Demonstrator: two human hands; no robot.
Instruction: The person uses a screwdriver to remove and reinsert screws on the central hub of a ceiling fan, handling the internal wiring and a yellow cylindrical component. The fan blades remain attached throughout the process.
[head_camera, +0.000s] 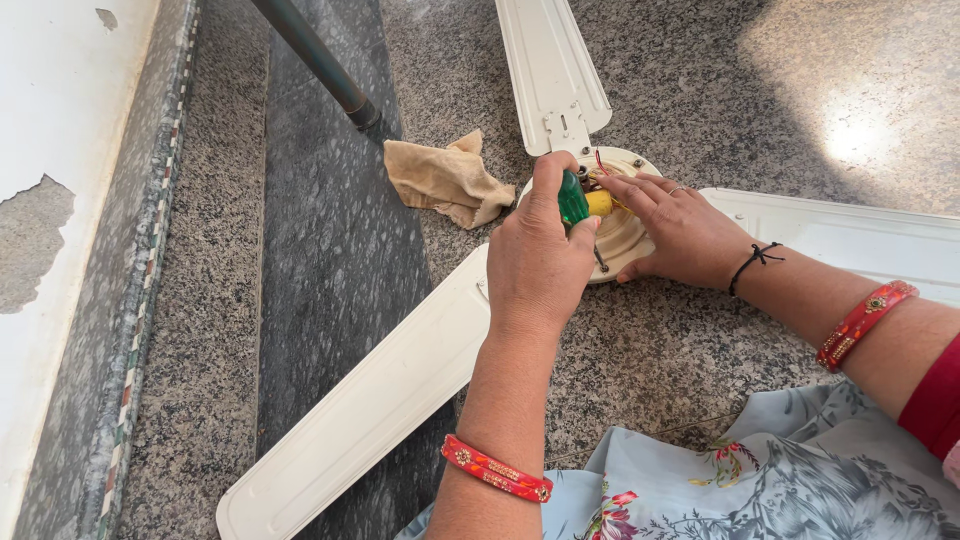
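**Two hands at the hub of a cream ceiling fan on a granite floor**

A cream ceiling fan (610, 215) lies flat on the speckled granite floor (690, 350), its round hub facing up and three long blades spreading away: one toward the top edge, one toward the lower left, one to the right. No package, label or sign shows anywhere in view.

The left hand (538, 262) is clenched around a screwdriver with a green and yellow handle (574, 198), fingers wrapped tight on the green part, the tool standing over the hub. The right hand (680, 232) rests open on the hub's far side, fingers spread and flat against it, clamping nothing; its fingertips lie just beside the yellow end of the handle. Thin red wires show at the hub's top.

A crumpled tan cloth (445, 180) lies on the floor just left of the hub, near a dark metal pipe (320, 62) slanting down from the top. A pale wall (50, 150) with flaked paint runs along the left.
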